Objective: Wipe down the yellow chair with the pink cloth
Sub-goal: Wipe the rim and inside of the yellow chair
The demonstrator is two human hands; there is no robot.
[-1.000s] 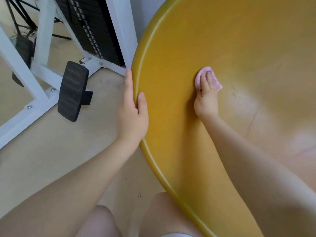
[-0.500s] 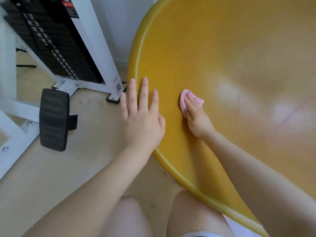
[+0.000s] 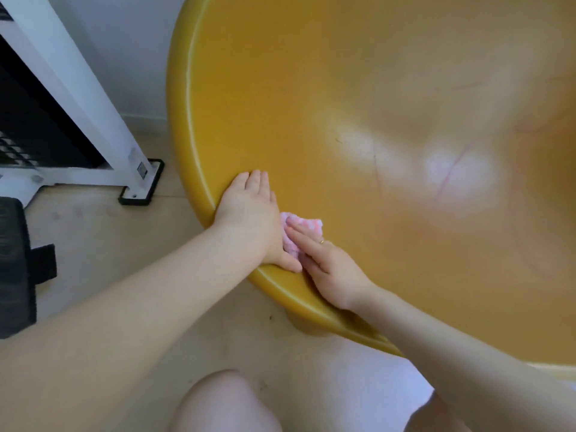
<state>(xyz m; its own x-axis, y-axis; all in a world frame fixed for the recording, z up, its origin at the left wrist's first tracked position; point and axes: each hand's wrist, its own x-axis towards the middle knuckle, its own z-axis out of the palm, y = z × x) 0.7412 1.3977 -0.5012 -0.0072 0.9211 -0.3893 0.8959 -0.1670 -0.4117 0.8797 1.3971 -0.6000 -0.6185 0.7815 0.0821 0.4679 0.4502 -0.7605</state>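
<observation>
Wiping is under way: flat right hand (image 3: pixel 330 266) presses the crumpled pink cloth (image 3: pixel 300 229) near the glossy yellow moulded-plastic chair's (image 3: pixel 358 88) rim, flat left hand (image 3: pixel 252 210) braces, most surface apparently remains.

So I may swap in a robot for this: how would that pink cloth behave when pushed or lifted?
Probably floppy: the pink cloth lies bunched and wrinkled under the right hand. Likely light, being small. It should slide easily on the glossy yellow chair, so flat pressure suits it.
</observation>
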